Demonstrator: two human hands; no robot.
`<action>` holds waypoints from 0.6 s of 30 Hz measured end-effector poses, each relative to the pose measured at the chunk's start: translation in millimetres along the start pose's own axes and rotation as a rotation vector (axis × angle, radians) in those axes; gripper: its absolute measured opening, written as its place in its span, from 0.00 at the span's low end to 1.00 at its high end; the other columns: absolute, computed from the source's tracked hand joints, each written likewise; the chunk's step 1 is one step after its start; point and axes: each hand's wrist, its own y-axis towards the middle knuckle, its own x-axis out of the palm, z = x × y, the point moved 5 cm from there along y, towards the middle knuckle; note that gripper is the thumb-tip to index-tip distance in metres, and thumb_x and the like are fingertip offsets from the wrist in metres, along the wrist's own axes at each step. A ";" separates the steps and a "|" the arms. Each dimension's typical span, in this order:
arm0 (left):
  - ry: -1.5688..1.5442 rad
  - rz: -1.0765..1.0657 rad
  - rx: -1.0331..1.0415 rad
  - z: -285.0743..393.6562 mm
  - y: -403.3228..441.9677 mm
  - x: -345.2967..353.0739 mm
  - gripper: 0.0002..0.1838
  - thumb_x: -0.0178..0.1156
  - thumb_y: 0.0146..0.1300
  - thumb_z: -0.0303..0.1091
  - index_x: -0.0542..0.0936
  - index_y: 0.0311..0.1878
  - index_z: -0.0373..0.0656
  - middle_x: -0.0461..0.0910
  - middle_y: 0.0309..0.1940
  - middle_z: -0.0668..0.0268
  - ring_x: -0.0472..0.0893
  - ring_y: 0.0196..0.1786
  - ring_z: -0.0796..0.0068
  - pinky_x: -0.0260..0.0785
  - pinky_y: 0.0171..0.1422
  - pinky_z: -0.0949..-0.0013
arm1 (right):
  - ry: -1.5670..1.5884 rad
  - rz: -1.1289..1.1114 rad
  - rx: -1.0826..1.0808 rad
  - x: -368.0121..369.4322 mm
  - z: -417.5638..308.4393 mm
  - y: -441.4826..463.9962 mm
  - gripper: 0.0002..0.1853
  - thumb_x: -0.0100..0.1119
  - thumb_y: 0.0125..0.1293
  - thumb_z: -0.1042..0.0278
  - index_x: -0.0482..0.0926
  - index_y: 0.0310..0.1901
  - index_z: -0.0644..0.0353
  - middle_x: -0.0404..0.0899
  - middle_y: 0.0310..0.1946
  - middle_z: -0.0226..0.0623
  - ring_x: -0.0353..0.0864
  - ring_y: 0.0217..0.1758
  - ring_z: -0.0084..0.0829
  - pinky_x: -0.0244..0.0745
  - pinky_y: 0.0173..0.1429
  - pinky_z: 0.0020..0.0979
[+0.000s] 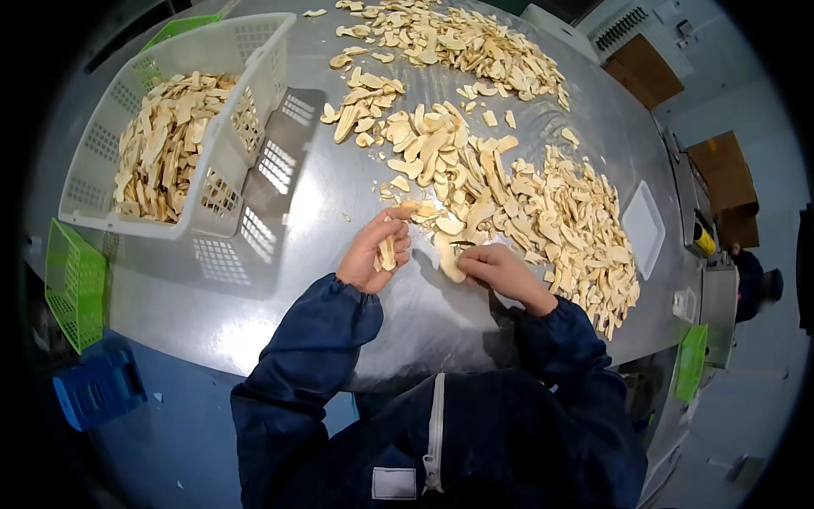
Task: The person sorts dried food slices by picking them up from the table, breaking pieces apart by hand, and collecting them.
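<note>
My left hand (378, 251) is closed around a few pale mushroom slices (387, 254), palm turned inward above the metal table. Across from it, my right hand (507, 275) pinches a small dark, thin tool (463, 243) whose tip sticks out past the thumb and forefinger; its exact kind is hard to make out. A broad mushroom slice (447, 256) lies right at those fingertips, and I cannot tell whether it is gripped too. Just beyond both hands spreads a heap of cut mushroom slices (475, 182), running off to the right.
On the left a white perforated basket (216, 161) holds many mushroom slices. Another pile of slices (475, 42) lies at the back of the steel table (254, 331). A white tray (644, 227) rests at the right edge. Green crates and a blue stool (97, 390) stand below; a person works far right.
</note>
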 end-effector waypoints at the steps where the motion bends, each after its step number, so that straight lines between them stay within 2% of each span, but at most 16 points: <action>1: -0.021 -0.002 0.003 0.4 0.0 0.2 0.10 0.50 0.65 0.31 0.71 0.48 0.43 0.67 0.29 0.72 0.66 0.30 0.82 0.59 0.31 0.78 | -0.101 0.039 -0.066 -0.5 -11.3 -0.3 0.12 0.57 0.60 0.61 0.78 0.28 0.62 0.74 0.18 0.42 0.70 0.17 0.32 0.66 0.27 0.31; 2: -0.043 -0.002 0.005 0.2 -0.5 -0.2 0.10 0.50 0.66 0.31 0.70 0.49 0.43 0.67 0.29 0.72 0.66 0.30 0.82 0.59 0.30 0.78 | -0.201 0.077 -0.130 0.2 -20.5 0.0 0.12 0.58 0.60 0.61 0.78 0.28 0.62 0.75 0.18 0.42 0.71 0.17 0.34 0.67 0.27 0.32; 5: -0.071 0.019 0.057 4.0 0.5 -1.2 0.11 0.50 0.66 0.31 0.70 0.50 0.42 0.67 0.29 0.72 0.66 0.30 0.82 0.59 0.31 0.78 | -0.629 0.424 -0.285 -10.8 -40.4 8.4 0.12 0.58 0.59 0.60 0.79 0.28 0.61 0.77 0.20 0.43 0.76 0.21 0.41 0.70 0.28 0.36; 8: -0.081 0.034 0.072 4.2 2.5 -7.9 0.11 0.49 0.66 0.30 0.69 0.51 0.42 0.67 0.28 0.71 0.66 0.30 0.81 0.58 0.30 0.78 | -0.818 0.399 -0.382 -6.6 -38.2 23.0 0.12 0.59 0.58 0.59 0.79 0.28 0.60 0.77 0.21 0.45 0.78 0.26 0.45 0.71 0.30 0.40; 11: -0.086 -0.080 0.060 1.8 5.9 -14.4 0.12 0.49 0.67 0.32 0.69 0.52 0.42 0.71 0.34 0.69 0.71 0.34 0.78 0.66 0.38 0.74 | -0.865 0.381 -0.373 -13.4 -36.8 36.9 0.11 0.59 0.58 0.60 0.80 0.31 0.60 0.78 0.22 0.44 0.79 0.26 0.42 0.72 0.30 0.37; 14: -0.066 0.128 0.046 4.1 -3.8 13.4 0.14 0.50 0.69 0.38 0.69 0.54 0.44 0.74 0.42 0.67 0.74 0.46 0.74 0.72 0.50 0.67 | -0.386 0.292 -0.270 -22.1 -64.5 36.2 0.11 0.58 0.58 0.62 0.82 0.35 0.61 0.78 0.21 0.43 0.79 0.25 0.40 0.72 0.30 0.35; 15: -0.089 0.108 0.038 4.4 -4.5 15.0 0.14 0.49 0.69 0.39 0.69 0.54 0.45 0.74 0.44 0.67 0.75 0.47 0.73 0.72 0.52 0.66 | -0.194 0.212 -0.266 -19.5 -69.7 35.9 0.11 0.58 0.58 0.63 0.82 0.38 0.60 0.79 0.22 0.42 0.79 0.25 0.38 0.72 0.30 0.32; 17: -0.131 0.066 0.018 4.1 -5.5 18.2 0.16 0.48 0.70 0.42 0.69 0.56 0.47 0.75 0.47 0.66 0.75 0.51 0.71 0.72 0.58 0.62 | -0.355 0.297 -0.357 -18.4 -73.9 44.0 0.12 0.58 0.58 0.65 0.81 0.41 0.59 0.80 0.25 0.40 0.80 0.29 0.38 0.72 0.31 0.32; 18: -0.149 0.065 0.049 4.9 -4.0 13.3 0.15 0.49 0.70 0.42 0.68 0.55 0.47 0.75 0.47 0.66 0.75 0.50 0.72 0.72 0.57 0.63 | -0.437 0.343 -0.405 -17.7 -73.5 48.7 0.12 0.58 0.58 0.65 0.81 0.43 0.59 0.80 0.27 0.40 0.80 0.30 0.39 0.72 0.31 0.32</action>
